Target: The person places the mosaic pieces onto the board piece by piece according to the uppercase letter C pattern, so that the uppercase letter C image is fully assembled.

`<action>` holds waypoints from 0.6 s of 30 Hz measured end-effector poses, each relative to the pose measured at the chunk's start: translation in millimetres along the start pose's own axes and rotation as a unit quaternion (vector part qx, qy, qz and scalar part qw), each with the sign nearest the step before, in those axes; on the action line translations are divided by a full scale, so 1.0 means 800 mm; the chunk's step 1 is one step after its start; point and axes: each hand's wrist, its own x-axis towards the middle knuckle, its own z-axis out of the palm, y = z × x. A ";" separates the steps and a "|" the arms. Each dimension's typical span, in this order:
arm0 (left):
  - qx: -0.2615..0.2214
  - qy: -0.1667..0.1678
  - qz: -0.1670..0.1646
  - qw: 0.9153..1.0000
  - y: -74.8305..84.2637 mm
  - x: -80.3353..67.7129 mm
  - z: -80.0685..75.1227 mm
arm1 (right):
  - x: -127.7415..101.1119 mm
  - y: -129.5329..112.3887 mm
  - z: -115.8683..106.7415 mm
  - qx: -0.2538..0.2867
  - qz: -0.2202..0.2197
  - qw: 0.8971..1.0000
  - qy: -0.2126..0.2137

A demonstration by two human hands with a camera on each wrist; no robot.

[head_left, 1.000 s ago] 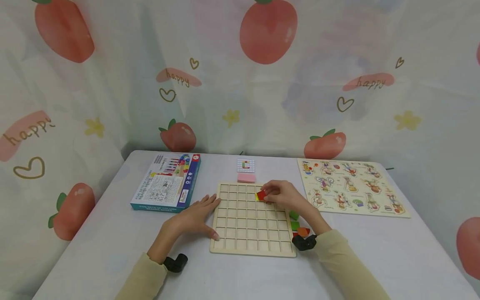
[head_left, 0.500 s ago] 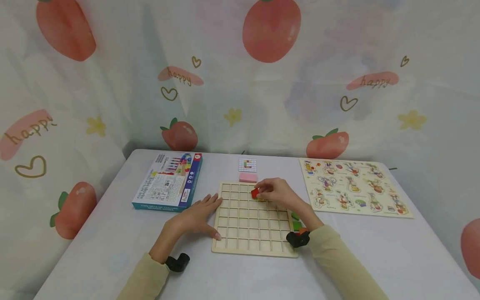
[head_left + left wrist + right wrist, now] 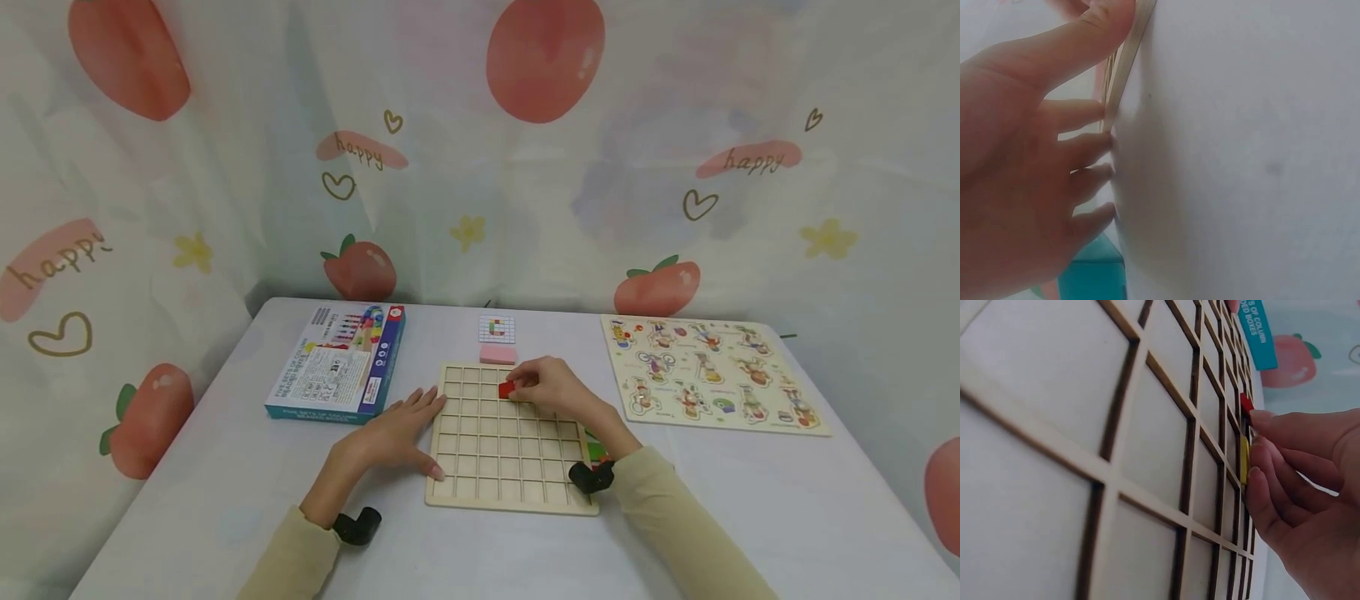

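Observation:
A wooden grid board [image 3: 491,467] lies flat on the table in front of me. My right hand [image 3: 542,385] pinches a red square tile [image 3: 507,389] over the board's far rows; the right wrist view shows the red tile [image 3: 1245,402] at my fingertips [image 3: 1266,422] and a yellow tile [image 3: 1244,459] just behind it against the grid board [image 3: 1116,462]. My left hand [image 3: 393,431] rests flat on the table with straight fingers against the board's left edge, and the left wrist view shows its thumb [image 3: 1079,37] lying on the grid board's rim [image 3: 1124,62].
A blue game box [image 3: 337,364] lies at the left, a pink block [image 3: 498,353] and a small pattern card [image 3: 497,328] behind the board, and a picture puzzle board [image 3: 712,375] at the right. Loose green tiles [image 3: 596,447] lie by my right forearm.
My right hand has carried the red tile leftward and a little farther along the board's far rows. The left hand has stayed against the board's edge.

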 end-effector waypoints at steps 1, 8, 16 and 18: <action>-0.001 0.001 0.001 1.000 0.000 0.000 0.000 | 0.000 0.000 0.000 -0.003 -0.003 1.000 -0.001; 0.000 0.004 0.004 1.000 -0.003 0.002 0.002 | -0.004 0.003 -0.001 0.003 -0.021 1.000 0.000; 0.002 0.002 -0.002 1.000 -0.002 0.001 0.002 | -0.026 0.007 -0.004 0.015 -0.031 0.999 0.030; 0.001 0.002 0.000 1.000 -0.002 0.000 0.001 | -0.034 0.008 -0.006 0.016 -0.031 0.999 0.033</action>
